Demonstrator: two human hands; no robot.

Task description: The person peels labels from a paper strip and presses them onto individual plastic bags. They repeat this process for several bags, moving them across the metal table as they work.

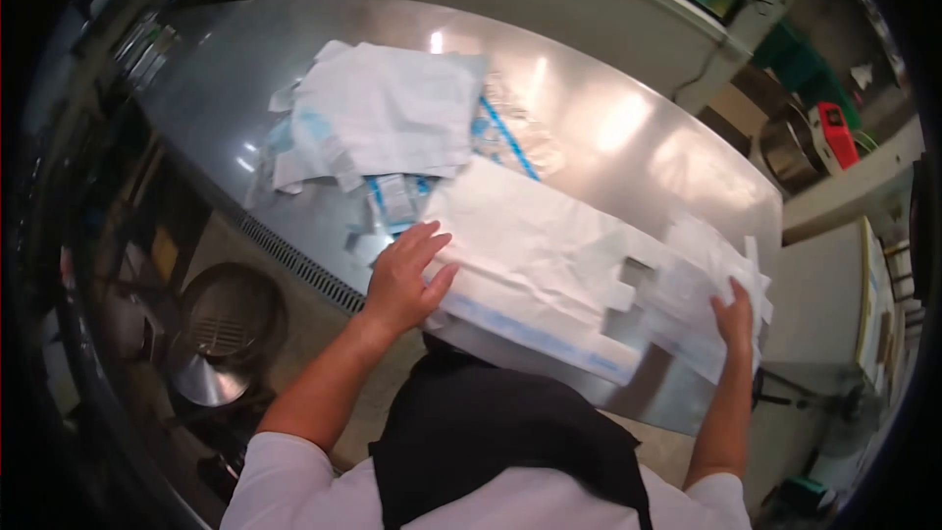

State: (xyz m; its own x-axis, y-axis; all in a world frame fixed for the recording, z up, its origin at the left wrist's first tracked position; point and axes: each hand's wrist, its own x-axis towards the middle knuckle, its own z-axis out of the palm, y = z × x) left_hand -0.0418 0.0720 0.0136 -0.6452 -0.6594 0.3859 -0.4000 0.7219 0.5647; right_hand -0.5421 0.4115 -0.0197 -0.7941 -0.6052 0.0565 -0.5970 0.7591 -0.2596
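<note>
A white plastic bag (530, 236) with a pale blue band lies spread and creased on the steel table. It has notched, strip-like parts on its right side. My left hand (405, 275) is at the bag's left edge, fingers stretched out and apart. On the right, my right hand (734, 319) is closed at crumpled white translucent plastic (692, 280), its thumb and one finger showing and the others hidden. Beyond my left hand, a loose pile of white bags (392, 108) lies over blue-printed clear packaging (505, 132).
The steel table (373, 20) has a slotted grate (299, 260) along its near left side. A dark round pan (231, 309) stands low at the left. A metal pot (790, 152) and a red device (834, 135) are at the right, above a pale cabinet (819, 285).
</note>
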